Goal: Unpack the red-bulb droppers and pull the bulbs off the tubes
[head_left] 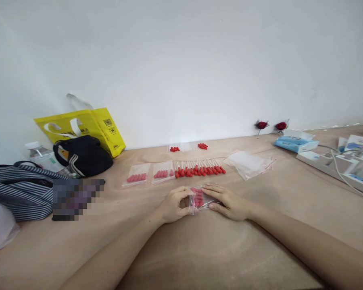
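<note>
A small clear zip bag (197, 198) with several red-tipped sticks inside lies on the table in front of me. My left hand (177, 204) grips its left edge between thumb and fingers. At the other end, my right hand (228, 201) holds the bag, its fingers resting over the plastic and the thumb below. Just beyond my hands is a row of loose red-tipped white sticks (199, 169). Left of that row lie two filled zip bags, a nearer one (162, 172) and a farther one (135, 175). To the right is a pile of flat zip bags (249, 163).
Small heaps of red pieces (203, 146) sit by the wall. On the left are a yellow tote bag (87, 125), a black pouch (84, 155), a bottle (42, 157) and a striped bag (21, 189). A tissue pack (293, 143) and power strip (326, 163) stand right.
</note>
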`<state>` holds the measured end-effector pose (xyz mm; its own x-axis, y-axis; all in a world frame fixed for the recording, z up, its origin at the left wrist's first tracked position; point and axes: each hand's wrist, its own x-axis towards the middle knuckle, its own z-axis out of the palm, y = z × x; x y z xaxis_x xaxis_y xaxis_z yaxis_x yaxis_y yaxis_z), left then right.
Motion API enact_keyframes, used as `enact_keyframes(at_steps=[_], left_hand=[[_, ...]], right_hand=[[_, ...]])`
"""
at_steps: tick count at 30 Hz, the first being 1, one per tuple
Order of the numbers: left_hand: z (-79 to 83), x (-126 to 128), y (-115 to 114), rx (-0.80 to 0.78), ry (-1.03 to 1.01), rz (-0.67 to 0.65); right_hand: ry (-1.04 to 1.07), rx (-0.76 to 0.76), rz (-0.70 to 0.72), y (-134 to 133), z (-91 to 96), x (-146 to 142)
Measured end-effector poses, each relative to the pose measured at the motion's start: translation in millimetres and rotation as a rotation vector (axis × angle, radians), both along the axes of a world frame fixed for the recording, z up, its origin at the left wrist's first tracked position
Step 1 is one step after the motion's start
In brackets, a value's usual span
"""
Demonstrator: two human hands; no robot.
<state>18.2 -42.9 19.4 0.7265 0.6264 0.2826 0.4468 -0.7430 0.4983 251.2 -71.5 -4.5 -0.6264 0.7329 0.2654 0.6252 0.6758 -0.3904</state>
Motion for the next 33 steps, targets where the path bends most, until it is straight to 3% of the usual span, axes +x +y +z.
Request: enact_keyframes(at_steps=[11, 16, 28, 33], left_hand=[[2.6, 2.0, -5.1, 0.037, 0.144, 0.056], [-1.3, 1.6, -3.6, 0.011, 0.082, 0.069], [-1.6, 1.9, -0.6, 0.09, -0.037, -0.082], [-2.9, 5.0, -4.8, 0.048, -0.017, -0.05]], right_hand=[[0.032, 0.001, 0.019, 1.0, 1.7, -0.8], [0.039, 0.004, 0.023, 4.2, -0.4, 0.0], [0.083, 0.023, 0.02, 4.0, -1.8, -1.3], [0.06, 0.016, 0.004, 4.1, -3.3, -1.2]])
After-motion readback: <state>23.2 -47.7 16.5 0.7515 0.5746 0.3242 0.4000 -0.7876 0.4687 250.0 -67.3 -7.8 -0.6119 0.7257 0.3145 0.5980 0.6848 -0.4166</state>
